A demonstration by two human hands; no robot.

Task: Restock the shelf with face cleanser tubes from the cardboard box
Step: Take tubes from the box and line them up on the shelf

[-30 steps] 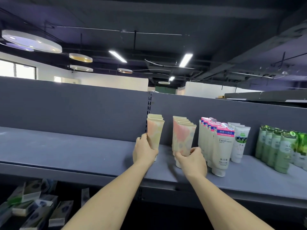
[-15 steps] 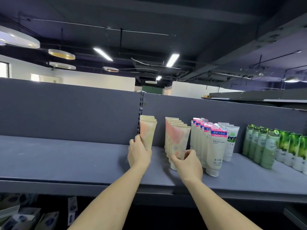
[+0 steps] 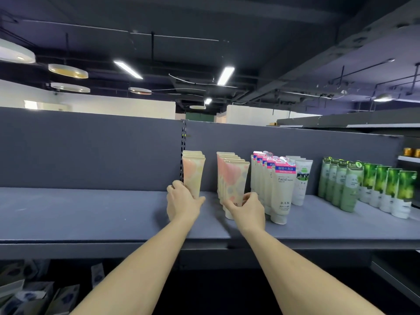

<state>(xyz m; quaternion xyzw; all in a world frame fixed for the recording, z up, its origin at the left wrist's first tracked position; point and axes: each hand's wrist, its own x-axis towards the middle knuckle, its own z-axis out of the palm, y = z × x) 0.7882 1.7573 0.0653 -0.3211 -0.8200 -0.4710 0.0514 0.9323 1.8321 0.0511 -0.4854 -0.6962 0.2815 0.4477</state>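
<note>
A grey matte shelf carries upright rows of face cleanser tubes. The left hand grips the front peach tube of the left row; the right hand pinches the neighbouring row's front tube. These soft, glossy tubes, balanced on narrow caps, could topple like dominoes if nudged. No cardboard box shows.

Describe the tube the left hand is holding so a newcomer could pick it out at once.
Find the black slotted upright in the grey back panel of the long grey shelf. Just right of it stands a short row of peach-patterned tubes, and the left hand grips the front one. Unlike the longer peach row, it stands furthest left.
</note>
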